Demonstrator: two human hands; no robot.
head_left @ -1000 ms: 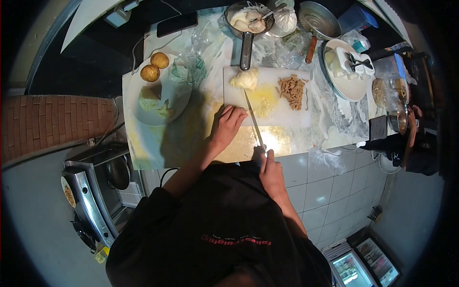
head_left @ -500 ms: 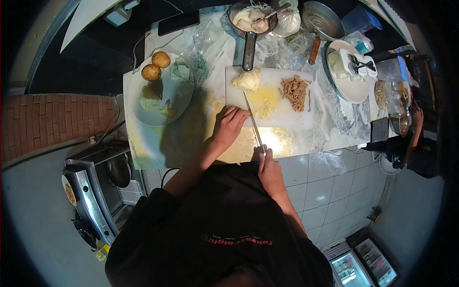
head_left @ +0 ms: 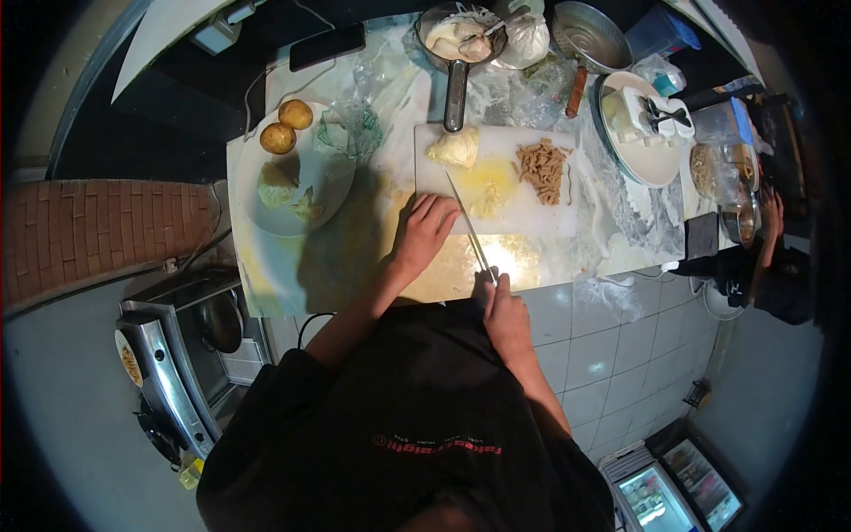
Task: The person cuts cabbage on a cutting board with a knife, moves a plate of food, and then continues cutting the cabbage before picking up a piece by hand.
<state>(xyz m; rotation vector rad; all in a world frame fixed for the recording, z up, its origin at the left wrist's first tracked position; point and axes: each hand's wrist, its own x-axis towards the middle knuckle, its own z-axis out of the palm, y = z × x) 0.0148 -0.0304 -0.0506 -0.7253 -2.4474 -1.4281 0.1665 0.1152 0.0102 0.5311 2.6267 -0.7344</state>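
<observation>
My right hand (head_left: pixel 507 319) is closed round the handle of a kitchen knife (head_left: pixel 471 223), whose long blade slants up and left over the white cutting board (head_left: pixel 510 139). Beside the blade, at the board's near edge, my left hand (head_left: pixel 429 232) has its fingers bent and drawn together; whatever is under them is hidden. Finely chopped pale-yellow bits (head_left: pixel 487 200) lie right of the blade. Beyond the knife tip sits a pale-yellow, layered chunk (head_left: pixel 455 147), perhaps cabbage. A pile of brown strips (head_left: pixel 542 173) covers the board's right part.
At left, a plate (head_left: pixel 266 217) bears two potatoes (head_left: pixel 285 126) and green pieces. Behind the board stand a pan (head_left: pixel 455 97) and a metal bowl (head_left: pixel 592 35). On the right are a plate with white containers (head_left: pixel 643 111) and another person's hand (head_left: pixel 773 213).
The whole view has shifted slightly. My right hand and the knife handle are a little nearer to me and to the right; my left hand stays at the blade.
</observation>
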